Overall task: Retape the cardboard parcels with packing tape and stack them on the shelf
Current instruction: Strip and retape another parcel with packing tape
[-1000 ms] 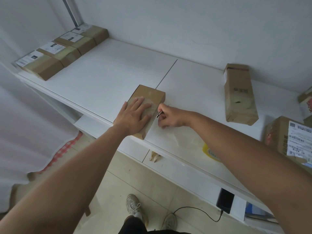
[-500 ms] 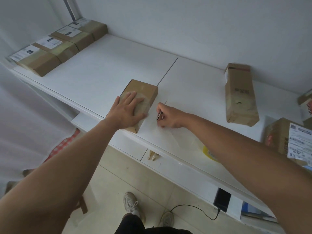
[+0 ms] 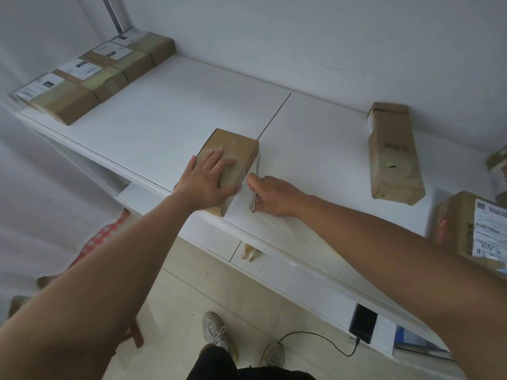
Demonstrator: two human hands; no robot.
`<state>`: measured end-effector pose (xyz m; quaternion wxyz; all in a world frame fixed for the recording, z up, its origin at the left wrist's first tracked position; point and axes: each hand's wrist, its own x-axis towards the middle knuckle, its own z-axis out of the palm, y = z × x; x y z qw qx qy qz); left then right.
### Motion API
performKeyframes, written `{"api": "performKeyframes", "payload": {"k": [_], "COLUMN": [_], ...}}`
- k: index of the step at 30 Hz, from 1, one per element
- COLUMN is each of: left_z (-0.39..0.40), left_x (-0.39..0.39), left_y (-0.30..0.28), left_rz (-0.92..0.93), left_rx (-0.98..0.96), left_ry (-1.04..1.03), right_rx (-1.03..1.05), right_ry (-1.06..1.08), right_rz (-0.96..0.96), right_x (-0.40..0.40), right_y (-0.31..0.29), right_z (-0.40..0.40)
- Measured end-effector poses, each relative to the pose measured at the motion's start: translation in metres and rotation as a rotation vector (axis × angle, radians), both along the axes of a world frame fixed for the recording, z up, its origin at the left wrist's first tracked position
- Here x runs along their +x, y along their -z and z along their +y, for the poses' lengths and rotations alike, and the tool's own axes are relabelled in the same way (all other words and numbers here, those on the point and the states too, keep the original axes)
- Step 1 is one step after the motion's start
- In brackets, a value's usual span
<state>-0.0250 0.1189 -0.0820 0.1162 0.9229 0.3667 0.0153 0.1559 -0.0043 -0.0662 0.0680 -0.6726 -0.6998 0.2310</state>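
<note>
Small cardboard parcel [image 3: 230,163] lies flat on white bench [image 3: 170,116], near front edge, just left of the seam between the two bench panels. Top face shows glossy tape.

L hand [image 3: 209,182]: flat on parcel's near end, fingers straight & spread, pressing down. Nothing gripped.

R hand [image 3: 275,195]: on bench just right of the parcel, fingers curled round a thin metal blade/rod [image 3: 254,201], prob. a cutter but can't tell for sure. Tool tip points toward the person. Hands are apart, w/ parcel's right edge between them. A strip of clear tape [image 3: 256,167] seems to run from parcel's right side toward R hand; faint, hard to confirm. Shiny film patch on bench under R wrist.

Far left end of bench: row of four boxes [image 3: 90,80] w/ white labels, side by side, touching, taped.

Right side: tall narrow box [image 3: 391,152] lying lengthwise, small hole in top face, well apart from the worked parcel. Further right, labelled box [image 3: 477,229] at frame edge, another box [image 3: 498,165] behind it, partly cut off.

Below bench front: phone [image 3: 362,323] w/ cable [image 3: 315,338] plugged in, standing against the lower panel. Tile floor, two shoes [image 3: 215,331] visible. Red-checked cloth [image 3: 101,239] at lower left behind white curtain.
</note>
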Motion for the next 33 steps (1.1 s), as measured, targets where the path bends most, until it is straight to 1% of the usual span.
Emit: {"api": "performKeyframes", "payload": {"k": [6,9,12,14,16,20,24,26,29,31,33], "left_z": [-0.001,-0.003,-0.003,-0.003,-0.003,-0.001,-0.003,-0.004,-0.008,-0.015,-0.023], "left_x": [0.001,0.002,0.002,0.002,0.002,0.001,0.001,0.0,0.001,0.005,0.008], "left_y": [0.0,-0.003,-0.005,-0.008,-0.011,-0.019,-0.019,-0.015,-0.012,-0.012,-0.014], "left_rz": [0.003,-0.028,0.026,0.068,0.097,0.172,0.124,0.105,0.054,0.016,-0.008], "left_rx": [-0.005,-0.014,-0.044,-0.078,-0.117,-0.182,-0.168,-0.153,-0.143,-0.077,-0.008], "left_ry": [-0.004,-0.013,-0.044,-0.069,-0.078,-0.063,-0.072,-0.084,-0.149,-0.191,-0.202], "right_rx": [0.03,0.076,-0.06,-0.163,-0.208,-0.229,-0.214,-0.155,0.011,0.11,0.143], "right_ry": [0.168,0.34,0.517,0.562,0.571,0.569,0.567,0.572,0.557,0.509,0.463], "right_rz": [-0.017,-0.142,-0.234,-0.26,-0.27,-0.236,-0.221,-0.226,-0.233,-0.241,-0.246], "right_x": [0.008,0.022,0.041,0.049,0.052,0.051,0.053,0.052,0.047,0.043,0.039], "right_y": [-0.003,-0.005,-0.01,-0.011,-0.01,-0.008,-0.012,-0.018,-0.025,-0.029,-0.033], "right_z": [0.006,0.012,0.01,0.007,0.006,0.008,0.007,0.007,0.008,0.009,0.012]}}
